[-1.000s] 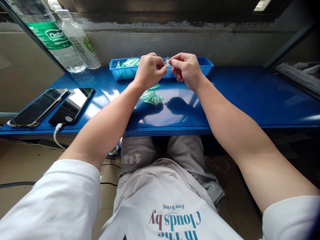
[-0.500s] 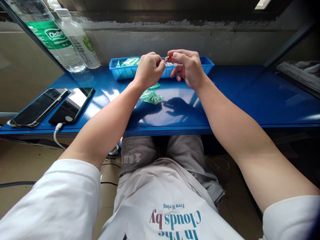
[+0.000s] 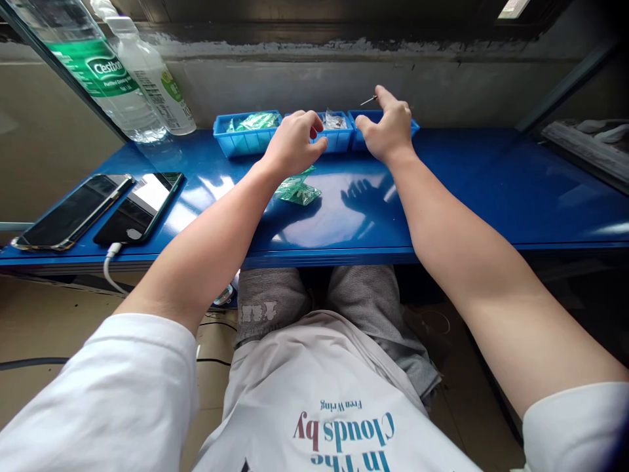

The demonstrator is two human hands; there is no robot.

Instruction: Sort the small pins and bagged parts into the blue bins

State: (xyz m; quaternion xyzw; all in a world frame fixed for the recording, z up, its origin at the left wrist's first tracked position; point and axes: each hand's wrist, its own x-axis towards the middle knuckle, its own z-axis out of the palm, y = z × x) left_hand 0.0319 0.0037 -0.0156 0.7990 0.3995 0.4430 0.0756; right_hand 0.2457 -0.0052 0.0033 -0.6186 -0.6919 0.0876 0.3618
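Note:
My left hand (image 3: 293,141) is over the gap between the left blue bin (image 3: 246,142) and the middle blue bin (image 3: 338,140), thumb and curled fingers apart, with nothing visible between them. My right hand (image 3: 392,131) hangs over the right blue bin (image 3: 358,140), its thumb and index finger spread. A thin metal piece (image 3: 368,101) with a dark end shows at the raised fingertip; the thumb does not touch it. Green plastic packets (image 3: 259,121) fill the left bin, and clear packets (image 3: 335,120) lie in the middle one. Crumpled green wrapping (image 3: 297,190) rests on the blue tabletop (image 3: 339,229).
Two phones, one (image 3: 73,211) in a clear case and one (image 3: 140,208) with a white cable, lie at the left. Behind them stand a large water bottle (image 3: 105,75) and a smaller bottle (image 3: 157,85). A wall (image 3: 457,92) runs behind the bins.
My right hand has moved right and away from my left hand, its fingers spreading. The metal piece, earlier between the two hands, has shifted right and up. My left hand's fingers have loosened.

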